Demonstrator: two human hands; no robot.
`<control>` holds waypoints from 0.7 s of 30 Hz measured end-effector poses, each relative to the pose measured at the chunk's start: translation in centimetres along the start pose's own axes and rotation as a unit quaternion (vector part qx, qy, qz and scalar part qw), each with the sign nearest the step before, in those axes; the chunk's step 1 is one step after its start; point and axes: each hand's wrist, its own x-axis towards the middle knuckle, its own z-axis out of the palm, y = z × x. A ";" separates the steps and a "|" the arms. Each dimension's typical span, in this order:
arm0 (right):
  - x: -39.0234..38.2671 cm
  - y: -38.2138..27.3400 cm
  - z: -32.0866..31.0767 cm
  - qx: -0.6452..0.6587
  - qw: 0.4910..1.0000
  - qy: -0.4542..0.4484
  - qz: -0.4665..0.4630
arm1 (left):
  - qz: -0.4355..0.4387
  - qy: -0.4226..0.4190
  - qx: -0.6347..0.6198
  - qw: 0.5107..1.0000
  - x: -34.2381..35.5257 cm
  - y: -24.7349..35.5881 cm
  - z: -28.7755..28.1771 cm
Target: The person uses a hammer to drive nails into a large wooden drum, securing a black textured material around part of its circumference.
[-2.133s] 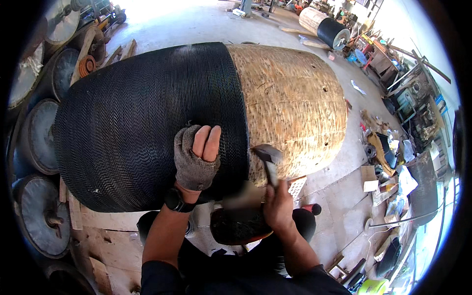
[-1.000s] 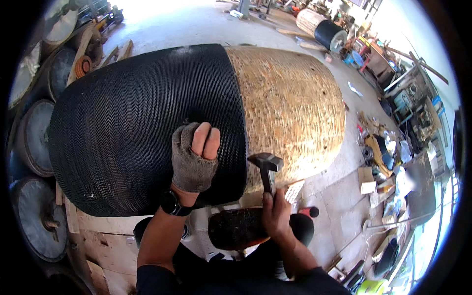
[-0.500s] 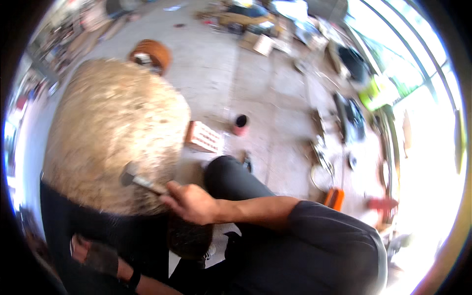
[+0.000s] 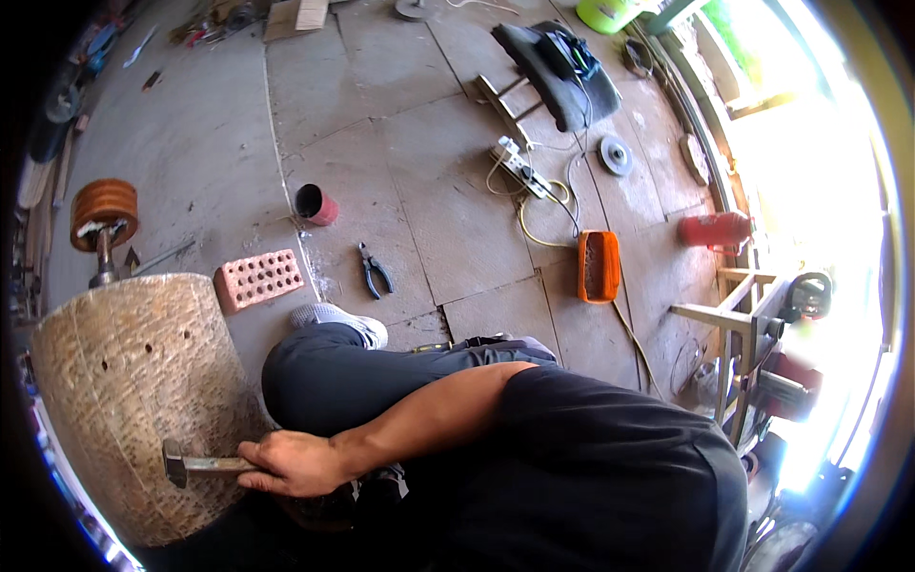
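I have the right hand [image 4: 297,463] wrapped around the handle of a hammer [image 4: 214,464], fingers and thumb pressed firmly onto it. The hammer lies across the near part of a rough tan roller drum [image 4: 143,400] at the left, its steel head pointing left; whether that head touches the surface or hovers just over it, I cannot tell. The left hand is out of my view, so I can't tell what its grip is like.

The drum is curved and pitted, with small dark holes [image 4: 148,349] farther along, so a slanted blow could glance off, and the bent leg [image 4: 334,377] just to its right is what I fear it would catch. My bigger worry is sight: the head camera faces mostly the floor [image 4: 477,257] to the right, so a strike made now would be poorly aimed, and an unseen left hand might be under it. A careless foot could knock the perforated brick [image 4: 259,279] beside the drum or step on the pliers [image 4: 375,274] beyond the shoe [image 4: 338,319]. Farther right, cable between the power strip [image 4: 522,170] and the orange tray [image 4: 599,267] could snag a step.
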 end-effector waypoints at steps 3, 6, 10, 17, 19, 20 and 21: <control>-0.2 -0.3 -0.1 0.000 1.000 0.011 0.005 | 0.013 -0.036 0.004 0.999 0.5 1.0 0.8; -0.7 -0.3 0.1 0.047 0.999 -0.006 -0.011 | 0.007 -0.058 0.016 0.998 0.3 1.3 0.8; -1.2 0.1 -0.3 0.049 0.998 0.011 -0.039 | 0.022 -0.071 0.022 0.997 1.8 2.1 1.0; -1.4 0.6 -0.3 0.050 0.997 -0.014 -0.056 | 0.021 -0.068 0.031 0.997 2.8 2.9 1.2; -1.4 1.0 -0.1 0.039 0.998 -0.020 -0.052 | 0.020 -0.065 0.031 0.997 3.0 3.0 1.3; -1.4 1.2 0.2 0.027 0.998 -0.016 -0.054 | 0.020 -0.062 0.031 0.997 3.1 3.1 1.3; -1.4 1.3 0.4 0.015 0.998 -0.012 -0.057 | 0.019 -0.060 0.032 0.998 3.2 3.0 1.3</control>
